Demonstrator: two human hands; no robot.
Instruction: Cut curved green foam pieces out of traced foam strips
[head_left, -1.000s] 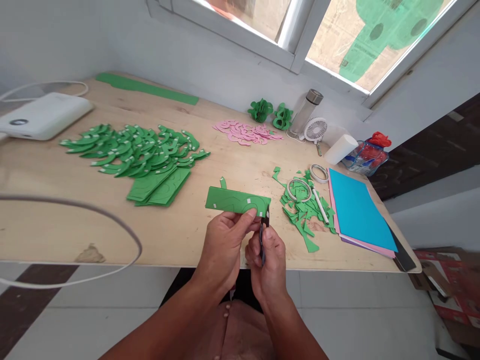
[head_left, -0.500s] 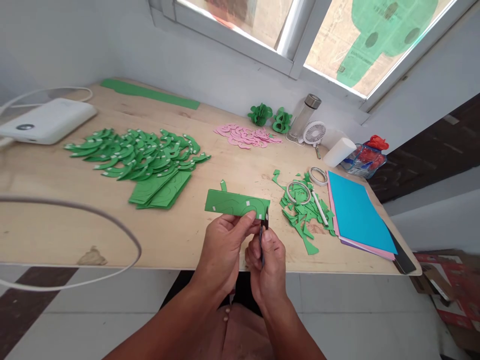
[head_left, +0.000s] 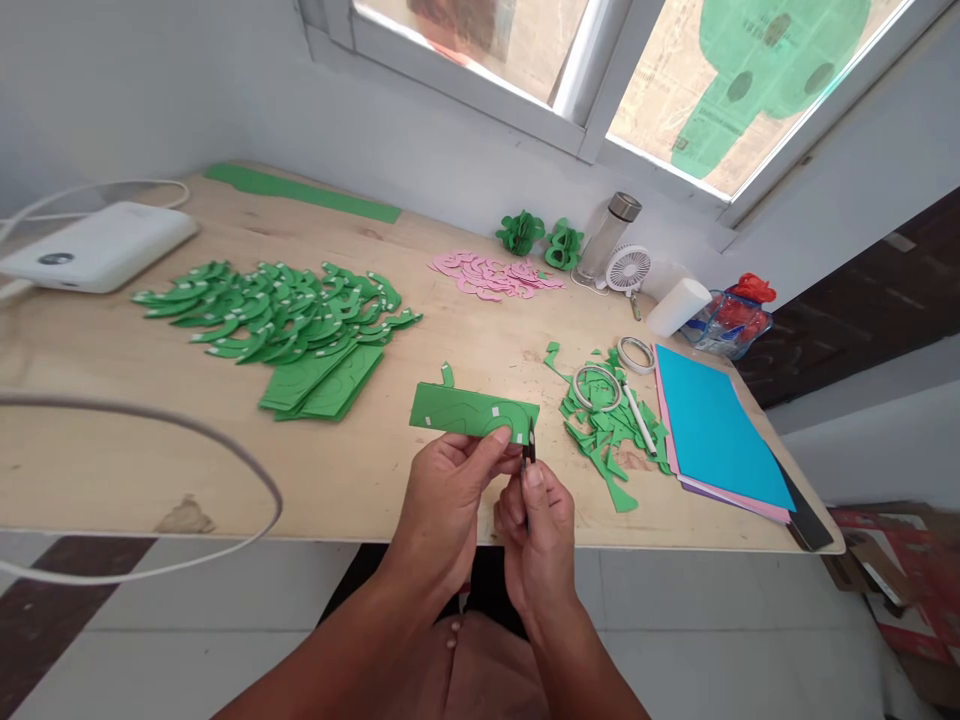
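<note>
My left hand [head_left: 454, 485] pinches the lower edge of a folded green paper strip [head_left: 461, 408], thumb on top. Curved pencil lines and small white tape squares show on the strip. My right hand [head_left: 538, 515] grips a pair of scissors [head_left: 529, 446], whose dark blades stand at the strip's right end; the handles are mostly hidden by my fingers. Just behind the strip lies a small green paper piece [head_left: 447, 374]. To the left are a pile of curved green cutouts [head_left: 292, 310] with white tape bits and a stack of folded green strips [head_left: 324, 382].
Green scraps [head_left: 607, 430] lie to the right, with tape rolls [head_left: 636, 355] and a white pen [head_left: 640, 420]. Beyond them are coloured sheets [head_left: 720, 430]. Pink cutouts [head_left: 491, 275], a bottle [head_left: 609, 235] and a small fan [head_left: 628, 268] stand behind. A white cable [head_left: 255, 465] loops at left.
The scissors' blades have shifted slightly and now appear a little apart at the strip's right end. My right hand has moved slightly; my left hand keeps its hold. The camera view has tilted a little.
</note>
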